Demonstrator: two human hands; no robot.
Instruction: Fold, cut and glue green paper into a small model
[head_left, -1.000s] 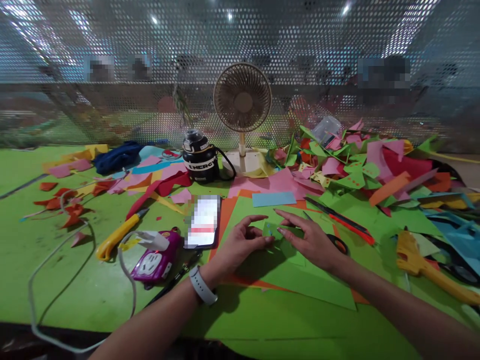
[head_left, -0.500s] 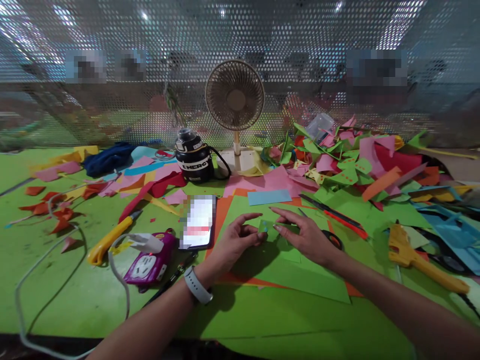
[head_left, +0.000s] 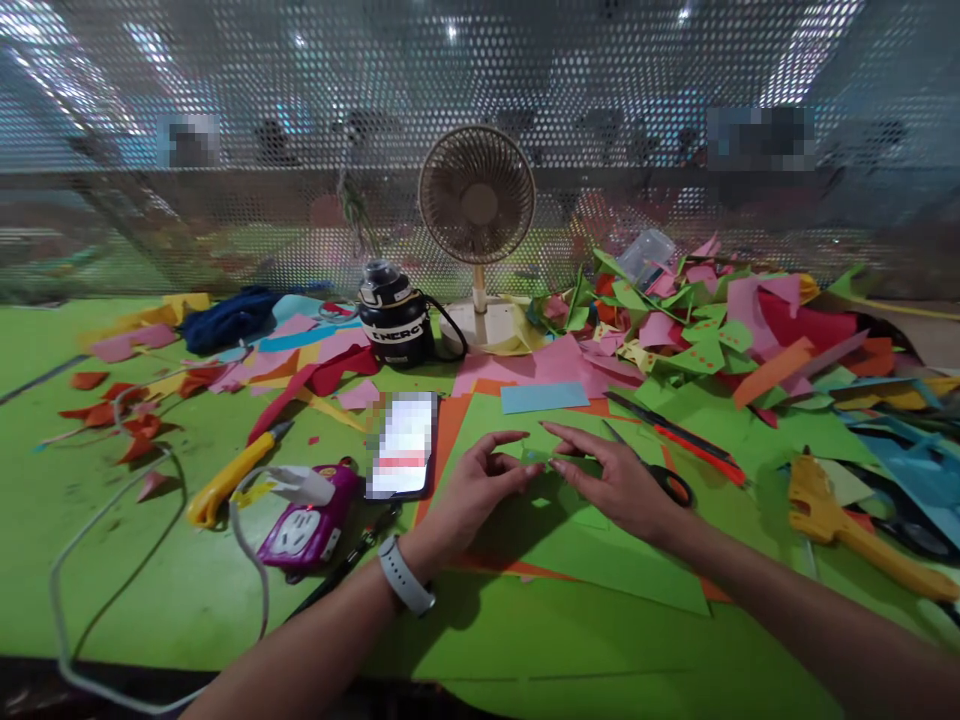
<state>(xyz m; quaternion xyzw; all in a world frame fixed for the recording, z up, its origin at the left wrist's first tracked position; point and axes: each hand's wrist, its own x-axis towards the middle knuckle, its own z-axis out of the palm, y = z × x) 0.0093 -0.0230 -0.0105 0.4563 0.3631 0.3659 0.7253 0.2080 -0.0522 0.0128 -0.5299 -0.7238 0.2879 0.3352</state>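
Observation:
A small green paper piece (head_left: 532,452) with light blue marks is held up between my hands over a stack of green sheets (head_left: 630,570). My left hand (head_left: 480,487), wearing a white-banded watch (head_left: 405,577), pinches it from the left with curled fingers and thumb. From the right, the thumb and index finger of my right hand (head_left: 611,480) close around its edge. The paper is partly hidden by the fingertips. Beside my right hand lie scissors (head_left: 670,486). A light blue paper strip (head_left: 545,398) rests just beyond my fingers.
A phone (head_left: 405,450), purple power adapter (head_left: 311,520) and yellow-handled cutter (head_left: 232,480) lie left. A black bottle (head_left: 395,315) and fan (head_left: 478,200) stand behind. Colored paper scraps (head_left: 697,340), a red-black pen-like tool (head_left: 697,450) and yellow glue gun (head_left: 862,540) are right.
The whole view has shifted slightly right. My fingertips have come a little closer around the green paper piece, which now shows less of its face.

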